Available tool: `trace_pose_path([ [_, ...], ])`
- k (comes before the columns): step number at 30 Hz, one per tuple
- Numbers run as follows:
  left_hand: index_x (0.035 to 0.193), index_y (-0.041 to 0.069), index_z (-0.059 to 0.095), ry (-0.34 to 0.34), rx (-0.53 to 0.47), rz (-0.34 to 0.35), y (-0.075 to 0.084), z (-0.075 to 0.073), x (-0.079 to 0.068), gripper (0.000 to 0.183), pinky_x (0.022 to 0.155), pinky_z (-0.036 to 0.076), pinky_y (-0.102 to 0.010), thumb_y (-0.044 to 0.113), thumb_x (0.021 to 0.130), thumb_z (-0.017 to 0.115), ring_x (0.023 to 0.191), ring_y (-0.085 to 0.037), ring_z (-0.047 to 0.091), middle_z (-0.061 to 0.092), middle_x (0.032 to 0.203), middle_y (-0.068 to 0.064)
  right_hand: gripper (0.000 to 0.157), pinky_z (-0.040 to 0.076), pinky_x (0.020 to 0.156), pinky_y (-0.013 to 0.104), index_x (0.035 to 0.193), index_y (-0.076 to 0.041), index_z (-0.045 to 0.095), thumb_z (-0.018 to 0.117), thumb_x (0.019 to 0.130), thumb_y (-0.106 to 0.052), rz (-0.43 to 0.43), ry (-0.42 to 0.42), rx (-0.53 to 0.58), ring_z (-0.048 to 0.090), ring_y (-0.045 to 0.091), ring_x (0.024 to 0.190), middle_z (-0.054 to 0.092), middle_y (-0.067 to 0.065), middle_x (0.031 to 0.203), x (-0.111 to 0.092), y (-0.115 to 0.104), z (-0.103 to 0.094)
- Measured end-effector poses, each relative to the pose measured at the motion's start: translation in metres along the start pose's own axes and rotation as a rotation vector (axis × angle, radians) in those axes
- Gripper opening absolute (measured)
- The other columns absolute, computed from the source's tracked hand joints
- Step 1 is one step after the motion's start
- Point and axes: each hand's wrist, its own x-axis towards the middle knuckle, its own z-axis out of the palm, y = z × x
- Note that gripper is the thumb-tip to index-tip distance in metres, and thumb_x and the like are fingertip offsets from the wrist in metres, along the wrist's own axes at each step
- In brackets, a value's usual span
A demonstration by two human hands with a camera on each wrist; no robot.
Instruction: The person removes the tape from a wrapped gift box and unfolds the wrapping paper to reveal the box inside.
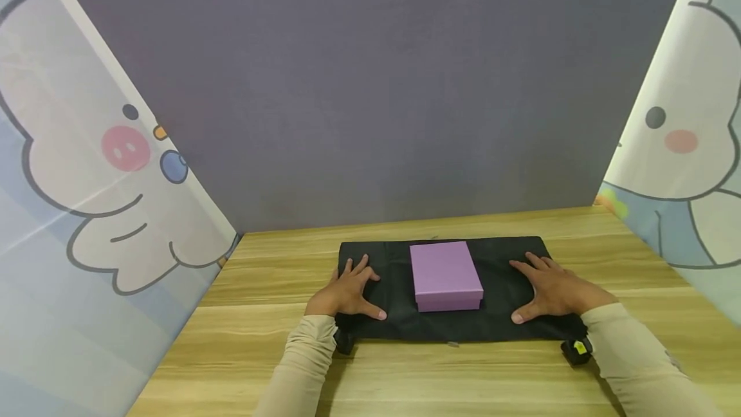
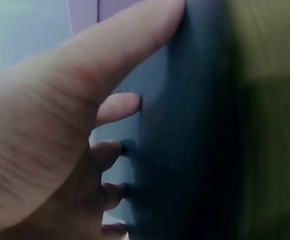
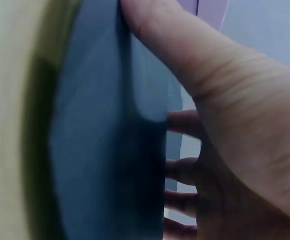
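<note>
A purple lidded box (image 1: 446,269) sits on a black cloth (image 1: 399,324) spread across the wooden table. My left hand (image 1: 349,291) rests on the cloth's left part, fingers spread and fingertips touching the fabric. On the right part, my right hand (image 1: 552,288) lies the same way, thumb toward the box. Both hands are apart from the box, one on each side. In the left wrist view the thumb (image 2: 134,37) and fingertips press on the dark cloth (image 2: 185,140). The right wrist view shows the right thumb (image 3: 160,30) on the cloth (image 3: 99,125) too.
The wooden table (image 1: 255,340) extends around the cloth. A grey panel (image 1: 376,95) rises behind it, with cartoon-printed sheets (image 1: 87,147) at both sides. Small black devices, one with a yellow mark (image 1: 577,351), sit at the wrists.
</note>
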Motion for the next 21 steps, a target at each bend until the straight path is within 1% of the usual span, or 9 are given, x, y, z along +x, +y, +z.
trace_pose_path([
  [2, 0.127, 0.022, 0.054, 0.001, -0.014, -0.007, -0.002, -0.001, -0.001, 0.069, 0.114, 0.01, -0.068, 0.052, 0.074, 0.086, 0.149, -0.048, 0.006, 0.015, 0.166, -0.012, 0.114, 0.026, 0.092, 0.082, 0.146, 0.006, 0.041, 0.084, 0.067, -0.065, 0.002, -0.011, 0.0, 0.023, 0.072, 0.128, 0.025, 0.045, 0.148, 0.001, -0.001, -0.001],
  [4, 0.128, 0.021, 0.053, 0.004, -0.018, -0.01, -0.005, 0.0, -0.001, 0.071, 0.115, 0.012, -0.067, 0.053, 0.074, 0.087, 0.149, -0.046, 0.009, 0.019, 0.165, -0.011, 0.113, 0.024, 0.093, 0.083, 0.146, 0.006, 0.042, 0.084, 0.067, -0.063, 0.007, -0.025, 0.009, 0.021, 0.073, 0.128, 0.023, 0.045, 0.148, 0.002, -0.001, -0.002],
  [6, 0.136, 0.019, 0.051, 0.01, -0.008, -0.004, -0.009, 0.0, -0.002, 0.079, 0.115, 0.013, -0.066, 0.053, 0.074, 0.086, 0.149, -0.045, 0.011, 0.023, 0.164, -0.011, 0.113, 0.022, 0.093, 0.083, 0.147, 0.006, 0.042, 0.084, 0.068, -0.062, 0.008, -0.039, 0.021, 0.019, 0.073, 0.129, 0.021, 0.045, 0.149, 0.003, -0.001, -0.002],
  [8, 0.148, 0.018, 0.045, 0.009, 0.019, 0.001, -0.011, 0.0, -0.002, 0.092, 0.115, 0.014, -0.065, 0.055, 0.074, 0.085, 0.15, -0.043, 0.012, 0.024, 0.164, -0.009, 0.112, 0.021, 0.094, 0.083, 0.148, 0.006, 0.04, 0.084, 0.069, -0.062, 0.007, -0.058, 0.028, 0.017, 0.073, 0.13, 0.019, 0.046, 0.15, 0.002, 0.0, -0.003],
  [10, 0.156, 0.017, 0.038, 0.001, 0.057, -0.001, -0.012, -0.001, -0.002, 0.101, 0.115, 0.015, -0.065, 0.058, 0.075, 0.083, 0.15, -0.042, 0.013, 0.023, 0.164, -0.009, 0.113, 0.019, 0.096, 0.082, 0.149, 0.007, 0.038, 0.082, 0.07, -0.062, -0.004, -0.076, 0.038, 0.015, 0.072, 0.131, 0.016, 0.046, 0.15, 0.001, 0.001, -0.004],
  [12, 0.159, 0.018, 0.031, -0.012, 0.096, -0.014, -0.012, -0.001, -0.004, 0.106, 0.115, 0.015, -0.065, 0.06, 0.075, 0.081, 0.15, -0.041, 0.013, 0.02, 0.165, -0.01, 0.114, 0.019, 0.098, 0.082, 0.15, 0.008, 0.036, 0.082, 0.072, -0.061, -0.019, -0.096, 0.051, 0.012, 0.071, 0.133, 0.014, 0.046, 0.151, 0.001, 0.001, -0.005],
  [14, 0.16, 0.02, 0.03, -0.023, 0.123, -0.028, -0.012, -0.003, -0.006, 0.107, 0.115, 0.015, -0.065, 0.063, 0.076, 0.08, 0.15, -0.04, 0.012, 0.017, 0.165, -0.012, 0.114, 0.018, 0.098, 0.082, 0.151, 0.009, 0.033, 0.083, 0.073, -0.058, -0.037, -0.116, 0.075, 0.009, 0.071, 0.133, 0.012, 0.047, 0.151, 0.0, 0.003, -0.006],
  [17, 0.16, 0.023, 0.028, -0.04, 0.146, -0.039, -0.013, -0.003, -0.01, 0.107, 0.115, 0.012, -0.065, 0.067, 0.075, 0.077, 0.151, -0.039, 0.01, 0.011, 0.166, -0.015, 0.116, 0.017, 0.098, 0.082, 0.152, 0.009, 0.029, 0.085, 0.073, -0.055, -0.037, -0.153, 0.106, 0.005, 0.07, 0.134, 0.007, 0.047, 0.151, 0.0, 0.006, -0.009],
  [21, 0.161, 0.027, 0.024, -0.075, 0.154, -0.023, -0.019, -0.003, -0.015, 0.11, 0.116, 0.009, -0.064, 0.069, 0.074, 0.076, 0.152, -0.037, 0.006, 0.006, 0.167, -0.014, 0.118, 0.018, 0.097, 0.082, 0.152, 0.009, 0.027, 0.086, 0.072, -0.054, -0.026, -0.194, 0.093, 0.005, 0.07, 0.135, 0.005, 0.049, 0.15, 0.001, 0.009, -0.011],
])
